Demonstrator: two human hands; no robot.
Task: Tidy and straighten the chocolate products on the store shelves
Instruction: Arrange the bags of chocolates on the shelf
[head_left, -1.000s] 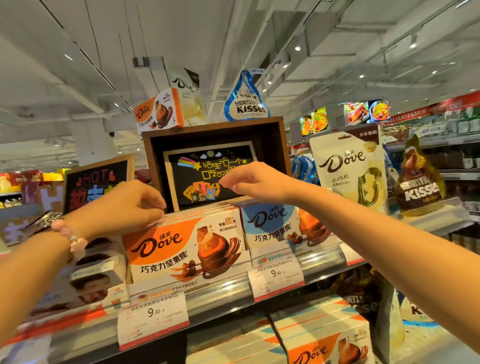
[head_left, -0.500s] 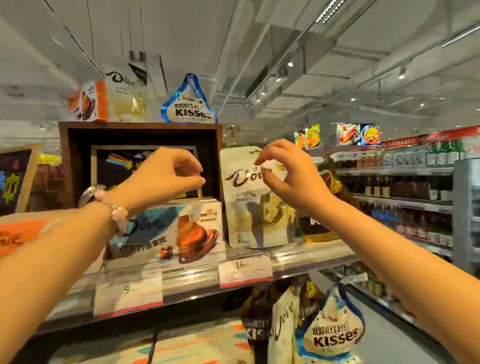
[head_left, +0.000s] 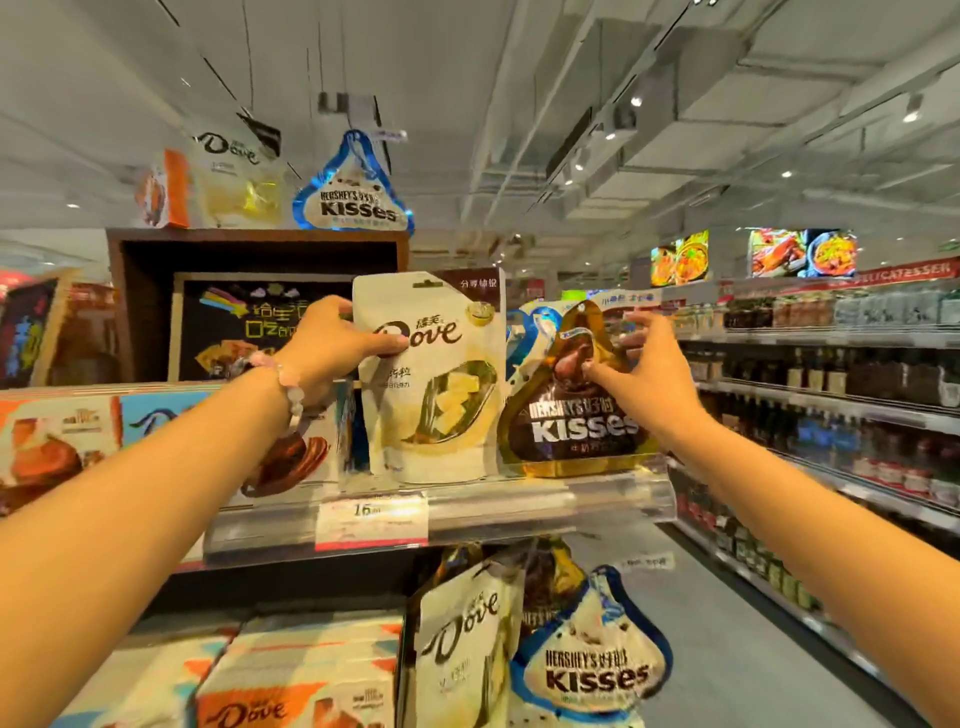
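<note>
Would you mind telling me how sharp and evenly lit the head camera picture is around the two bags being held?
Head view: the cream Dove pouch and brown Kisses bag read clearly; the boxes at far left smear; wide-angle bending curves the forearms; ceiling spotlights flare, and the shelf's clear front strip shows glare.

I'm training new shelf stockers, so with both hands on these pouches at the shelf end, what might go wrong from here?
1. The brown Kisses bag stands at the open end of the shelf; a nudge from the right hand might tip it off into the aisle.
2. The left hand grips the cream Dove pouch by its upper edge only, so its base may swing and push the Kisses bag beside it.
</note>
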